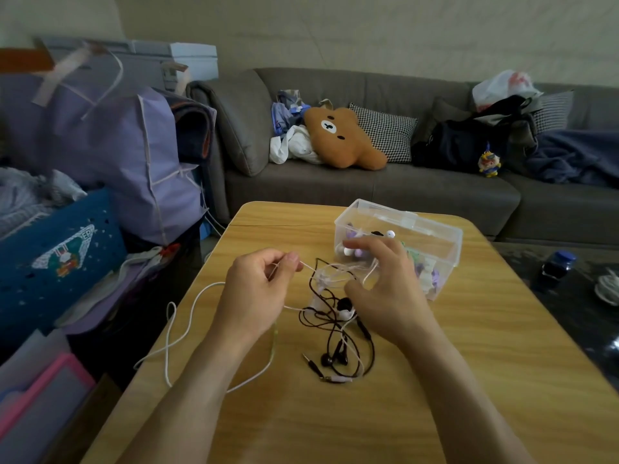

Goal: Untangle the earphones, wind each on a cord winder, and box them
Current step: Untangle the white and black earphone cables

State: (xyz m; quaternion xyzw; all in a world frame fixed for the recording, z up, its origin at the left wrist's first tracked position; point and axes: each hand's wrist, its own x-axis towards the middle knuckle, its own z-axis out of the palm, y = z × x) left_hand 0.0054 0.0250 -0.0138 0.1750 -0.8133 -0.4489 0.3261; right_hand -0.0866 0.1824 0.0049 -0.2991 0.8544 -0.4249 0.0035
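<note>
Currently left hand (258,289) pinches white cord (187,316); right hand (385,283) grips tangled white strands, black earphones (335,358) at 6 o'clock below, clear box (442,236) at 1 o'clock.

Tangled earphones (335,329) on table (469,380), box (402,242) behind, sofa (368,189) beyond.

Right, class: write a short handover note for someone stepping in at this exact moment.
Left hand: pinches the white earphone cord, pulling it from the tangle.
Right hand: fingers spread over the knot, white cord hooked round one.
Black earphones lie tangled with the white on the wooden table.
Clear plastic box stands open behind, small items inside.
Done: nothing separated.
Left: untangle, wind, box.
</note>
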